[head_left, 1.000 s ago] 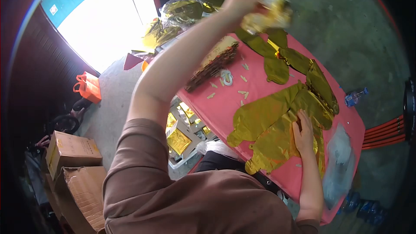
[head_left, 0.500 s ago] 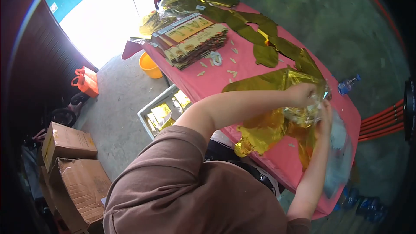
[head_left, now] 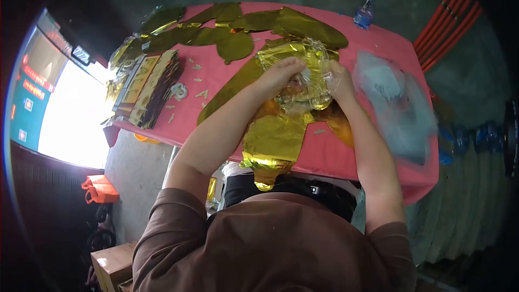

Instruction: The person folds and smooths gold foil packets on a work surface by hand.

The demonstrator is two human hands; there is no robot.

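Between one and two o'clock, near the middle, a crinkled packet [head_left: 320, 99] of clear, glossy plastic shows gold foil. A foil balloon [head_left: 277, 136] close below centre gleams mirror-like and creased; the foil strips [head_left: 259, 21] towards twelve look duller but metallic. The counter's pink cover [head_left: 330, 154] is smooth, low-sheen, cloth or thin plastic. At three lies a hazy plastic bag [head_left: 403, 111]; at ten, printed card packs [head_left: 141, 84]; at eight, a matt cardboard box [head_left: 112, 264]; at six, a matt cloth T-shirt [head_left: 275, 243].

Tbl cloth [head_left: 336, 163] pink; foil pkt [head_left: 314, 74] bright gold; flat foil [head_left: 309, 26] along far edge dk gold; bag [head_left: 397, 111] nr R edge bluish-wht.
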